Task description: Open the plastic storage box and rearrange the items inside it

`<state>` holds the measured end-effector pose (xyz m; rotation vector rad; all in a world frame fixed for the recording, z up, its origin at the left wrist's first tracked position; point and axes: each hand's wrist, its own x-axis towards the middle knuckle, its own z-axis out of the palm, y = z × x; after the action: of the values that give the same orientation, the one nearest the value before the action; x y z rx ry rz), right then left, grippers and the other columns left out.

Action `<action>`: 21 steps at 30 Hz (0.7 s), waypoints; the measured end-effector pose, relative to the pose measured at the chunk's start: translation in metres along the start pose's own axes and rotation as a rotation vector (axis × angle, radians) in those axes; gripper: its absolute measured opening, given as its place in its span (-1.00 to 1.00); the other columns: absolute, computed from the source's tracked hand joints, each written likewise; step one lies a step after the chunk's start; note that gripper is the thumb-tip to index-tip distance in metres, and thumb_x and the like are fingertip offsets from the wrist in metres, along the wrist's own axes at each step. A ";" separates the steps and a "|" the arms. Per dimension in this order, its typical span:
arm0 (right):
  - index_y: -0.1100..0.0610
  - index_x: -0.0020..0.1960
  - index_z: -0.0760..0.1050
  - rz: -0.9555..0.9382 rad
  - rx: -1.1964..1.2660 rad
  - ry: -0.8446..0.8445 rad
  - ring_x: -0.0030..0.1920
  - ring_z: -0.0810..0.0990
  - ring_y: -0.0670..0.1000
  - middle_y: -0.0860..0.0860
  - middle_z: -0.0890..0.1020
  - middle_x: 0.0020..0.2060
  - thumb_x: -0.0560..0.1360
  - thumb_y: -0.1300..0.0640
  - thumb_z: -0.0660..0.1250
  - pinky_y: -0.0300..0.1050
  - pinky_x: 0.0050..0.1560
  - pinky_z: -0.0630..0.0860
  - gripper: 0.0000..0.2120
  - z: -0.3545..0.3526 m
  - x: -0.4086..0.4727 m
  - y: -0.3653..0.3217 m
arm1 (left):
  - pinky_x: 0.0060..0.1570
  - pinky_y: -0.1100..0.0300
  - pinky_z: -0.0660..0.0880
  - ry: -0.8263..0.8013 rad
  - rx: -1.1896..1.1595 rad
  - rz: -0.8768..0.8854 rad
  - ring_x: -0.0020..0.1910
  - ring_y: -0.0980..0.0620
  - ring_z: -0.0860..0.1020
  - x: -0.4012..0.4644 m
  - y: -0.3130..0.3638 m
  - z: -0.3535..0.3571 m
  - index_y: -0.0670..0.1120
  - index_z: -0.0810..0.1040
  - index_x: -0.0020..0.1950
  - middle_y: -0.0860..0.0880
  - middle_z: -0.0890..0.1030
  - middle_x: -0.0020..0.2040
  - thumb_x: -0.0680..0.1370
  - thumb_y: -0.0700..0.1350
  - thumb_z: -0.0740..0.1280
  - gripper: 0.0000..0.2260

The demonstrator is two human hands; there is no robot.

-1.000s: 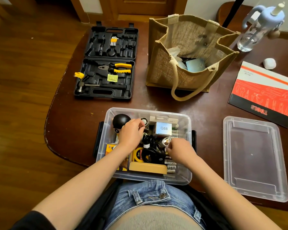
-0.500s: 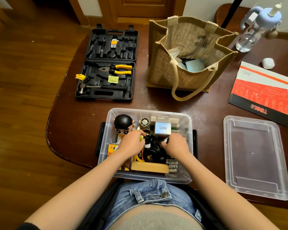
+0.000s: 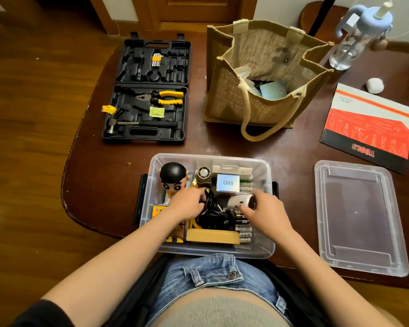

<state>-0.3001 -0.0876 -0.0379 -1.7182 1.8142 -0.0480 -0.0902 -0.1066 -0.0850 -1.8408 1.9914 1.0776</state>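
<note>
— Where is the plastic storage box found?

— It is set at the near edge of the dark wooden table, directly in front of the person, with its lid taken off and laid flat to the right, just beside it.

— What is held by the hands?

— A small white cylindrical gadget is gripped by the right hand, the fingers and thumb being curled round it above the middle of the box. The left hand is lowered into the box with fingers bent onto a bundle of black cable; whether the cable is actually pinched cannot be told.

— What else is seen inside?

— A black-haired figurine is stood in the far left corner. A small round fan and a silver box marked Q88 are placed along the far side. AA batteries are stacked along the right side, and a tan cardboard box is laid against the near wall.

— And outside the box?

— An open black tool case with yellow-handled pliers is placed at the far left, a jute tote bag behind the box, and a red booklet marked TOOLS at the far right.
</note>
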 end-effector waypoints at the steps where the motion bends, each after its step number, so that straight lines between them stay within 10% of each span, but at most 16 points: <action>1: 0.13 -0.12 0.46 0.011 0.038 0.022 -0.35 0.51 -0.02 -0.02 0.55 -0.39 0.46 -0.02 0.31 -0.16 -0.38 0.39 -0.79 -0.001 -0.002 0.002 | 0.03 0.04 0.52 -0.015 0.014 0.007 0.11 -0.05 0.52 -0.001 -0.001 0.000 -0.02 0.57 0.11 -0.04 0.60 0.09 0.56 -0.10 0.23 -0.82; 10: 0.19 -0.15 0.49 0.187 0.692 0.148 -0.54 0.56 -0.05 0.00 0.56 -0.51 0.54 0.07 0.27 -0.22 -0.49 0.52 -0.81 -0.021 -0.017 0.020 | 0.20 -0.02 0.45 0.156 -0.094 0.010 0.36 -0.09 0.36 0.000 -0.003 0.004 -0.09 0.41 0.36 -0.09 0.39 0.36 0.60 -0.15 0.16 -0.68; 21: 0.23 -0.09 0.50 0.221 0.832 0.040 -0.53 0.56 -0.08 0.07 0.57 -0.42 0.56 0.09 0.26 -0.25 -0.46 0.54 -0.80 -0.019 -0.011 0.018 | 0.35 -0.19 0.26 -0.123 0.071 -0.158 0.53 -0.19 -0.13 0.019 0.006 0.002 -0.03 0.23 0.47 -0.12 -0.11 0.55 0.59 -0.07 0.13 -0.57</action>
<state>-0.3248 -0.0825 -0.0260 -0.9308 1.6523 -0.6498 -0.0998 -0.1200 -0.0963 -1.8140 1.7610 1.0339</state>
